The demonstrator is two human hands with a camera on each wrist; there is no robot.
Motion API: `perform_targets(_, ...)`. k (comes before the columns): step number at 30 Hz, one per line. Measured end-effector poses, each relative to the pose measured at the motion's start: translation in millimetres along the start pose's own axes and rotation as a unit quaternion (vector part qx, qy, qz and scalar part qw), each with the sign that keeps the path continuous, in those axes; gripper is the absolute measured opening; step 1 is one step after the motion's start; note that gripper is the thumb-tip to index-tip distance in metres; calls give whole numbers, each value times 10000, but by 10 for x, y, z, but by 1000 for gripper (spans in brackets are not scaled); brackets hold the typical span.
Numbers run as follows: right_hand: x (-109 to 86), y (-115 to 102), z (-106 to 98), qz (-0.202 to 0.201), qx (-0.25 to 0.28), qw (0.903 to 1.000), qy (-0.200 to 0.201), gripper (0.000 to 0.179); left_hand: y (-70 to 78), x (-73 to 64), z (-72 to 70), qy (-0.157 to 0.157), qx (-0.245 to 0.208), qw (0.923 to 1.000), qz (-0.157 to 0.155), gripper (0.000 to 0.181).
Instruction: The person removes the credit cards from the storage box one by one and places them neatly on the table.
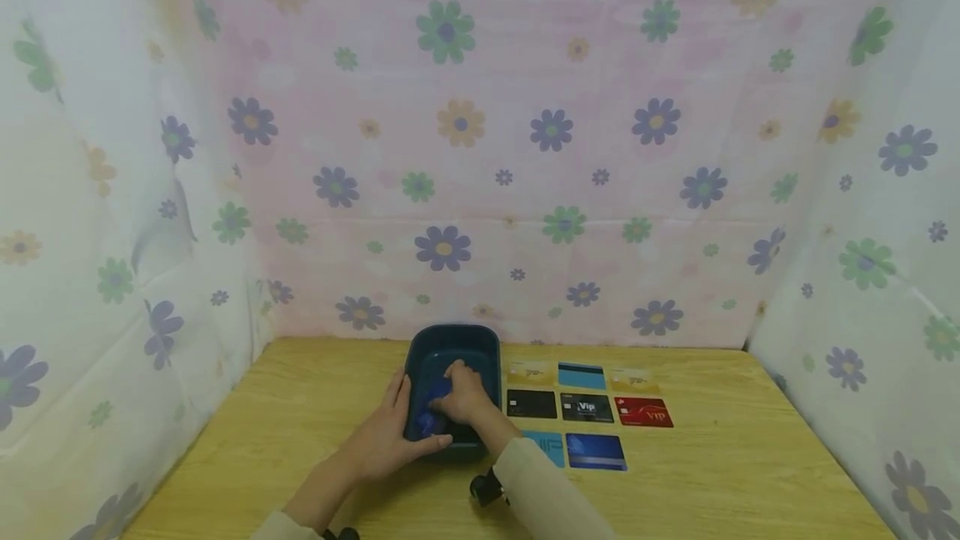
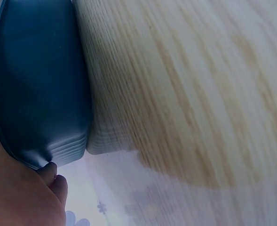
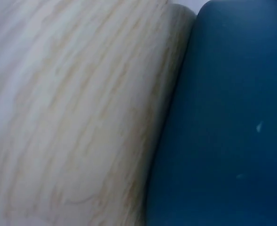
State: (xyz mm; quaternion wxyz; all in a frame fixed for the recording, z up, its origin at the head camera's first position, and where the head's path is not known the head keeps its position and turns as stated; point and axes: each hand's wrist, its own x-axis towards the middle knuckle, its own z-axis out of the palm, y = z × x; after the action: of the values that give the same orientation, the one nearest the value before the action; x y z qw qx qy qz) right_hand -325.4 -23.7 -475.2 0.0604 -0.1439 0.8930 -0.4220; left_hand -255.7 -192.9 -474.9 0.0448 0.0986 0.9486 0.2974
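Observation:
A dark teal plastic bin stands on the table, its long side running away from me. My left hand holds the bin by its left wall, fingers along the outside and thumb stretched over the near rim. In the left wrist view, two curled fingertips show at the end of the bin. My right hand reaches down into the bin, its thumb and fingers at a glossy blue card that is partly hidden by the hand. Only the bin's outer wall shows in the right wrist view, not the hand.
Several cards lie in rows right of the bin, among them a red VIP card, a black Vip card and a dark blue card. My right forearm overlaps a light blue card. Flowered cloth hangs behind and at both sides.

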Motion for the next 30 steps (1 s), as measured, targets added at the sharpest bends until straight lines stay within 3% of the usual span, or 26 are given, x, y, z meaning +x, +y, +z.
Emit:
perform_targets(5, 0, 27, -14, -12, 564, 9982, 213, 20, -3, 16, 35, 2, -40, 10000, 29, 128)
perform_targets(10, -1, 15, -49, 126, 1046, 9935, 434, 17, 17, 20, 32, -29, -100, 9999, 28, 127)
perform_targets(15, -8, 14, -58, 176, 1228, 9913, 447, 22, 21, 17, 33, -32, -118, 9999, 73, 127)
perform_targets(21, -26, -6, -115, -16, 1046, 9929, 561, 35, 10, 14, 47, -22, -96, 9999, 100, 127)
perform_targets(30, -132, -103, -341, -127, 1813, 9832, 153, 57, 0, -5, 9, -22, -131, 9999, 31, 128)
